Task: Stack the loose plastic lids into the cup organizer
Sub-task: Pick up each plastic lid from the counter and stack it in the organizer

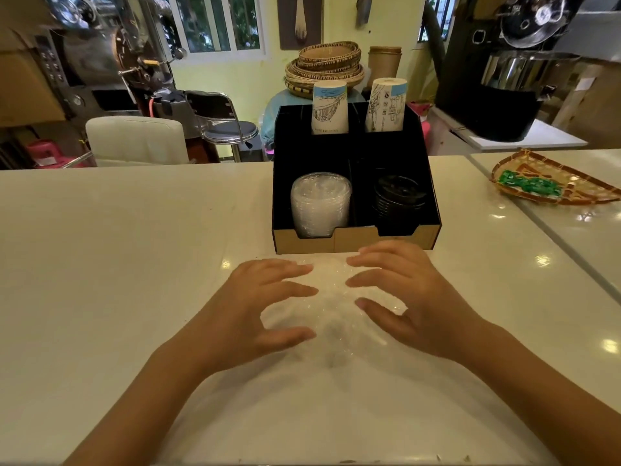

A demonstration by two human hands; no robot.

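- Upper left of frame: dark roaster (pixel 97 58) behind the counter, a white chair (pixel 136 139) and a chrome stool (pixel 232 131) just right of it.
- Counter (pixel 100 247): pale, glossy, fills the lower frame.
- Left hand (pixel 255 307), lower centre-left: palm down, fingers spread and curved, thumb apart from the rest; not closed on anything. Fingertips reach the left edge of the loose lids.
- Loose lids (pixel 331 307), lower centre: clear plastic, blurred, lying on the counter between the two hands, just in front of the organizer. Count cannot be told.
- Organizer (pixel 353 238), centre: black box with tan front edge, standing on the counter.
  - Front left bay: stack of clear lids (pixel 319 203), leaning on edge.
  - Front right bay: stack of black lids (pixel 398 196).
  - Back bays: two upturned paper cup stacks (pixel 329 105), printed, left upright, right tilted.
- Behind organizer: woven trays (pixel 326 67) piled up.
- Right hand (pixel 413 297), lower centre-right: palm down, fingers spread, thumb apart; fingertips at the right edge of the loose lids. Whether it presses them cannot be told.
- Right edge, mid-frame: woven basket (pixel 551 181) with green packets (pixel 524 185) inside, on the adjoining counter.
- Upper right: black machine (pixel 504 85) with steel drum.
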